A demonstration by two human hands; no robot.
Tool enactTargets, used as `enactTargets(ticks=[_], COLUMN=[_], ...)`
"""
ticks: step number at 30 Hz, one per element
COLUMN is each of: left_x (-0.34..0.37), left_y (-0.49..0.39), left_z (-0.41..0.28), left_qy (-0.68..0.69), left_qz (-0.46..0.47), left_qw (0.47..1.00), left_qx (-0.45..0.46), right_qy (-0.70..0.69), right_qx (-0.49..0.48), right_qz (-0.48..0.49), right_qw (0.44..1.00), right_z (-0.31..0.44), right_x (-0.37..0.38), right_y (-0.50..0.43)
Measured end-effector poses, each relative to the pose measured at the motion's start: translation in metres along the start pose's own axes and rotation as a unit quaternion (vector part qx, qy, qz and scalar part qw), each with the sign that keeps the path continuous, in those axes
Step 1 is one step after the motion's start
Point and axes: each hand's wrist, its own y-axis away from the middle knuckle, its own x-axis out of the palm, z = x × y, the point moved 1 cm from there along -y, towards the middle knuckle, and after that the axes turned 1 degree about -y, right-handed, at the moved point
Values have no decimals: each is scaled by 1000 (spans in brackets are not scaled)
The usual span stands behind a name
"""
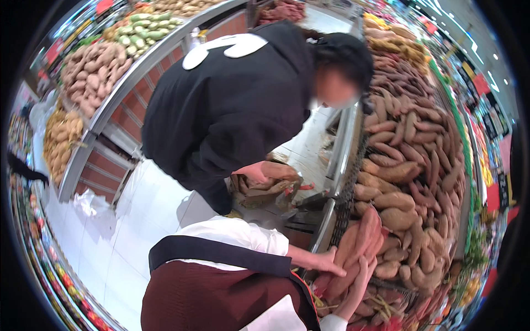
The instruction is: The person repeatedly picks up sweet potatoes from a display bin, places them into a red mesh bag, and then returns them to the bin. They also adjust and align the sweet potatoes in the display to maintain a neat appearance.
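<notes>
My left hand [328,262] lies against the near side of a bunch of large reddish sweet potatoes [357,244], its fingers pressed on them. From the other side, my right hand [362,274] grips the same bunch, fingers pointing up along the skins. The bunch is over the near edge of a display heap of sweet potatoes [414,149]. Red netting seems to lie by the lower end of the bunch. The undersides of the sweet potatoes and parts of my fingers are hidden.
A co-worker in a black hooded top [232,103] bends close on my left, a hand in an open cardboard box [265,186] of sweet potatoes on the floor. A metal rail [345,145] edges the display. Another produce stand [120,87] and a white plastic bag [90,202] are farther off.
</notes>
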Motion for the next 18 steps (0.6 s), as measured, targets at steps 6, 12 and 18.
enactTargets(ticks=[6, 12, 18], left_x=[21, 41, 72], left_y=[46, 58, 61], left_z=[-29, -85, -116], left_qy=[-115, -239, -220], left_qz=[-30, 9, 242], left_qw=[984, 908, 865], left_qx=[129, 345, 380], right_qy=[-204, -316, -472], right_qx=[-65, -73, -112], right_qz=[-16, -69, -209], right_qw=[977, 944, 849], right_z=[28, 44, 44], right_x=[2, 4, -24], right_y=[53, 104, 155])
